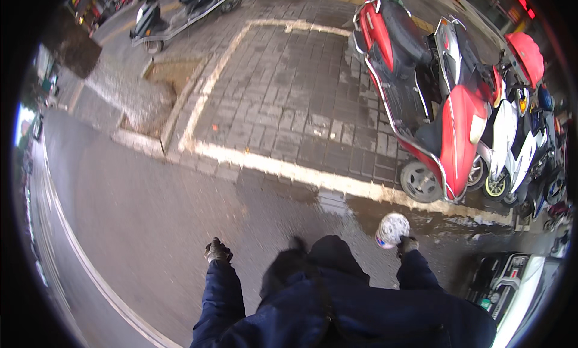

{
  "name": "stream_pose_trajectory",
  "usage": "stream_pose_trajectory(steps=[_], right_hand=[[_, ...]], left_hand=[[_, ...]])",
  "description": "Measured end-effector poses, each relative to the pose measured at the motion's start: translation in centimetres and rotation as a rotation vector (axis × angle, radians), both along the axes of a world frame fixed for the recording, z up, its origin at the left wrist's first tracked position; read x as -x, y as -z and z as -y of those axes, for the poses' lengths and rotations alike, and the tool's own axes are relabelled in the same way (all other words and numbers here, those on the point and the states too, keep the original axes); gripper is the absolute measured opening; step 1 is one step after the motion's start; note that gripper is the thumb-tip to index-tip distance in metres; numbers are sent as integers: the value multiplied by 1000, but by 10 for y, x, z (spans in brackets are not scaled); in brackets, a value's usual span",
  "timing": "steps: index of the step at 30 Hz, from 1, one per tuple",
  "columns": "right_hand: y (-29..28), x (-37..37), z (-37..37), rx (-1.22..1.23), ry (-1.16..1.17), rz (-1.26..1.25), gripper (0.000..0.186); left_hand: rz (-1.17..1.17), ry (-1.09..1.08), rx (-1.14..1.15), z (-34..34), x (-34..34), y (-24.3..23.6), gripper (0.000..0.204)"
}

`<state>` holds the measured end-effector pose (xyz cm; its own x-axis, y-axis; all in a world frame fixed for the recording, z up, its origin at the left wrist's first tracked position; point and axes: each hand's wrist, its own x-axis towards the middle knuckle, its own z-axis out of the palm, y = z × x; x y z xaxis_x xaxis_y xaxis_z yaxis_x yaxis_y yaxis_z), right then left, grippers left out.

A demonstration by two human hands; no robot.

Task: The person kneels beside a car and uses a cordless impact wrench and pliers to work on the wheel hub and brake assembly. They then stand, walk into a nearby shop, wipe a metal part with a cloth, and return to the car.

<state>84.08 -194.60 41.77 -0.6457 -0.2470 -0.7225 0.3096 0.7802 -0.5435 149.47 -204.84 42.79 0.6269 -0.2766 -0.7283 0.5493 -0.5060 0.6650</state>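
My right hand (408, 245), in a dark glove, grips the edge of a white round tub (385, 235) with a speckled white top and some blue and red on its side. The tub is off the ground, over wet pavement just short of the pale kerb line; whether the speckled top is a lid or contents I cannot tell. Out to the left, my gloved left hand (218, 250) is closed with its fingers curled, and nothing shows in it. Dark blue sleeves cover both my arms.
A red scooter (460, 140) leads a row of parked scooters on the right. The kerb (289, 170) edges a grey brick area (271, 95). At left a tree trunk (135, 98) rises from a square bed. A vehicle (515, 288) stands at lower right.
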Motion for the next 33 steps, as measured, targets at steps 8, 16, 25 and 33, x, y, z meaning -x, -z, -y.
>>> stream_pose_trajectory(steps=[8,16,25,33], right_hand=[[127,46,201,-232,-672,0,34],[29,32,695,65,-242,49,7],[-26,51,1087,607,-200,44,22],[20,103,1167,-193,-214,32,24]], left_hand=[[-6,108,113,361,-6,-18,13],[-31,-315,-83,557,-16,1,17],[33,1,-175,886,-12,89,17],[-103,106,123,1289,58,13,10]])
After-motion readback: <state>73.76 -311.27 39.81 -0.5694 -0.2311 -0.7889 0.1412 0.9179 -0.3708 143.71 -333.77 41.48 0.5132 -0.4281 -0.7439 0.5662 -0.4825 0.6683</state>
